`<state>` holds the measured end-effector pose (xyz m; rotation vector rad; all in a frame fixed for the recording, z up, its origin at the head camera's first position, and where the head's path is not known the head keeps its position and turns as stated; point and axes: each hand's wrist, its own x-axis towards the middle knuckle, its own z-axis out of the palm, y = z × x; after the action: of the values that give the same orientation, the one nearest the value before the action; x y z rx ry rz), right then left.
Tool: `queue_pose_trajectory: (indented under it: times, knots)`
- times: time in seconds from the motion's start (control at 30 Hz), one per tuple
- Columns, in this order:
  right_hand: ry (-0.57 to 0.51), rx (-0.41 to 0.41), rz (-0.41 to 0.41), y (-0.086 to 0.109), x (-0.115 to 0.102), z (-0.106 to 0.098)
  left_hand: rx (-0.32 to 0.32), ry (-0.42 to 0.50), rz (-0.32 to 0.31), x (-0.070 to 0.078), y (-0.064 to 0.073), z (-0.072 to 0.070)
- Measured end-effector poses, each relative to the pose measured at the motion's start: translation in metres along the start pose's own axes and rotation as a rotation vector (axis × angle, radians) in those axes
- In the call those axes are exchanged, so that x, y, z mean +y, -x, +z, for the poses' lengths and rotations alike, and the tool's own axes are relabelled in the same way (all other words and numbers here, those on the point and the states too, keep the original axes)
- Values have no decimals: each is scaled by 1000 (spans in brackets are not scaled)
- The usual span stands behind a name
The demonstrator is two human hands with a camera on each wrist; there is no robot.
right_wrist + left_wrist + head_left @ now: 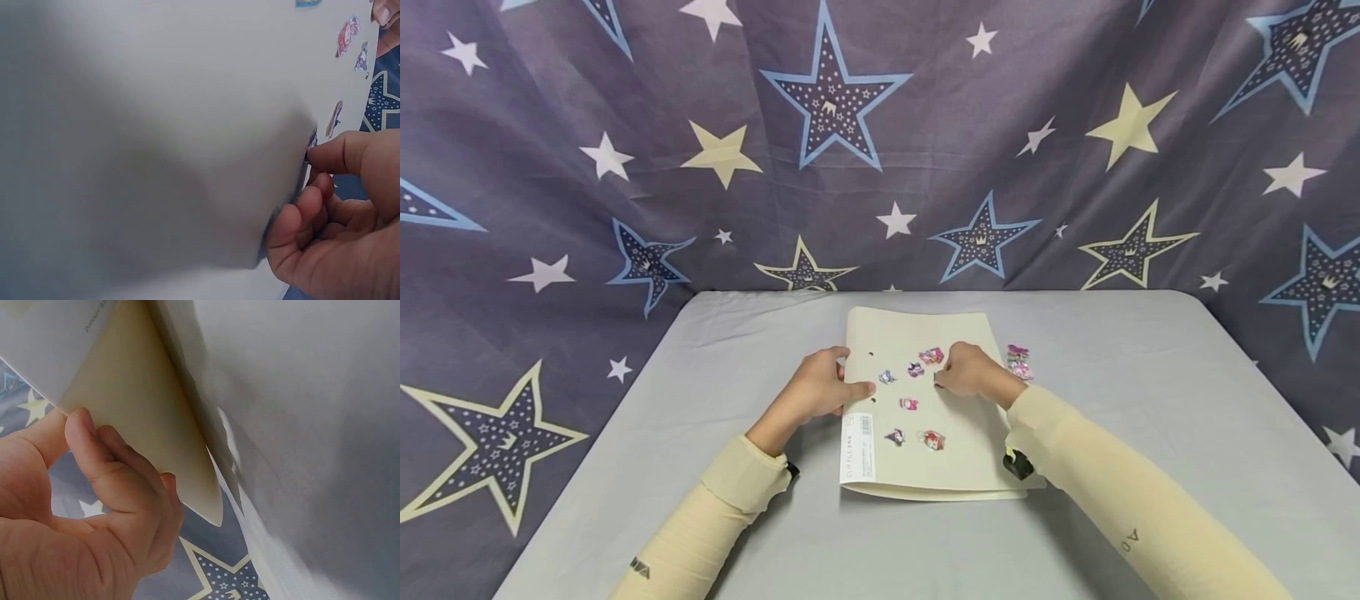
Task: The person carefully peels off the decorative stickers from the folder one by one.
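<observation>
A cream clip file folder [955,462] lies on the bed-like grey surface, with a white label strip at its lower left. My left hand [816,383] grips the folder's left edge, thumb on the cover and fingers at the spine side, as the left wrist view also shows. Over the upper right of the cover, my right hand [972,371] pinches a small sticker [312,137] between thumb and fingers, right at the cover. Most of that sticker is hidden by the fingertips. Several cartoon stickers, among them a red-haired one [933,440] and a pink one [908,404], are spread over the cover.
Just right of the folder, a small group of pink and purple stickers [1018,364] lies on the grey sheet [1150,400]. A dark curtain [910,183] with star prints hangs behind. The folder's lower edge gapes slightly.
</observation>
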<state>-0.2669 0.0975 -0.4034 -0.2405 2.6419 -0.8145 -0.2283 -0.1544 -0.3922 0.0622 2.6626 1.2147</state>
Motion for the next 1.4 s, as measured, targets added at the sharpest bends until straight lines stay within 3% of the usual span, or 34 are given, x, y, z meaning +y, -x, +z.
queue_pose_trajectory:
  times: [0.53,0.9,1.4]
  knots:
    - [-28,-21,-54,10,-4,2,4,-5,-2,0,0,0]
    - [11,-42,-193,18,2,-5,-4,14,-11,1,0,-1]
    - [8,-77,-277,20,15,-14,4,-4,-7,-1,-1,0]
